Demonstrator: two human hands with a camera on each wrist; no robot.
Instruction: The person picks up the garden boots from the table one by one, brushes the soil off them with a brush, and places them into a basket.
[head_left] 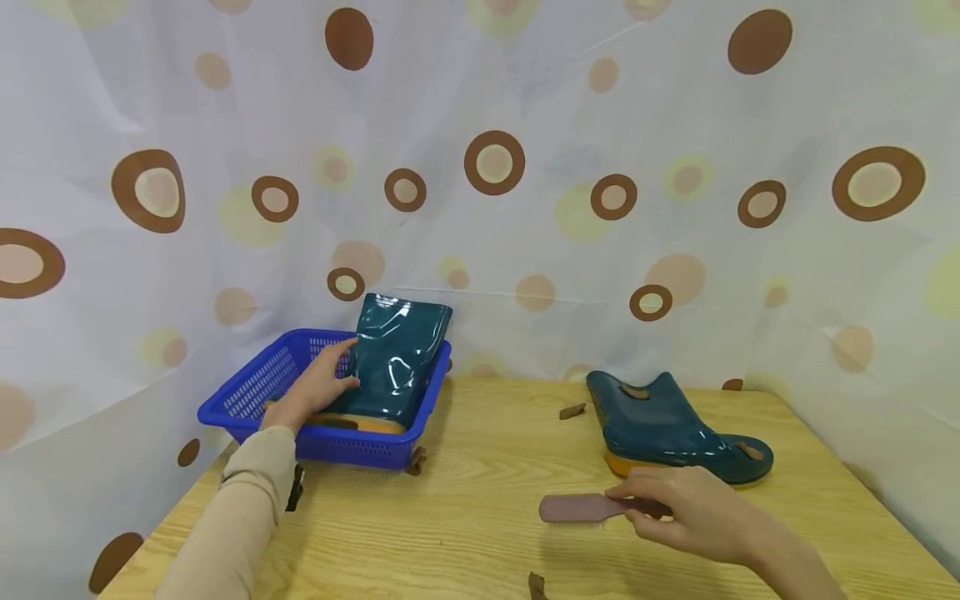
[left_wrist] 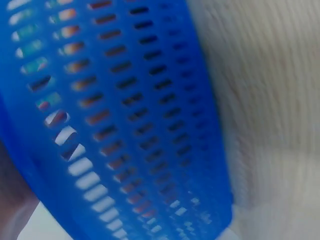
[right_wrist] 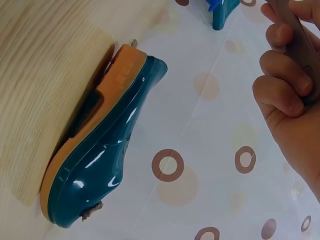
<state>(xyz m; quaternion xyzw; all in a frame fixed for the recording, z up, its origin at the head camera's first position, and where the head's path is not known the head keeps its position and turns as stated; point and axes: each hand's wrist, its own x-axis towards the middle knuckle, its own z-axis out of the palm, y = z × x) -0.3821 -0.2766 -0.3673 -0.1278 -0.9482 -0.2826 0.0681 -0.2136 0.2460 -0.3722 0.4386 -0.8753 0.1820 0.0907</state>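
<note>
Left of centre, the left hand (head_left: pixel 318 387), unclenched, is at the 1st teal boot (head_left: pixel 397 358) in the blue basket (head_left: pixel 352 452). At lower right, the right hand (head_left: pixel 690 512) grips a brush (head_left: pixel 577 507) near the 2nd boot (head_left: pixel 660 425) on the tabletop (head_left: pixel 465 492). Bracing a boot firmly should help light brushing.

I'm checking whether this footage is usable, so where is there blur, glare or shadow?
Left wrist: the basket is soft and blurred; head: white glare on the boot in it, a faint shadow below the brush; right wrist: the other boot looks crisper, with bright highlights.
</note>
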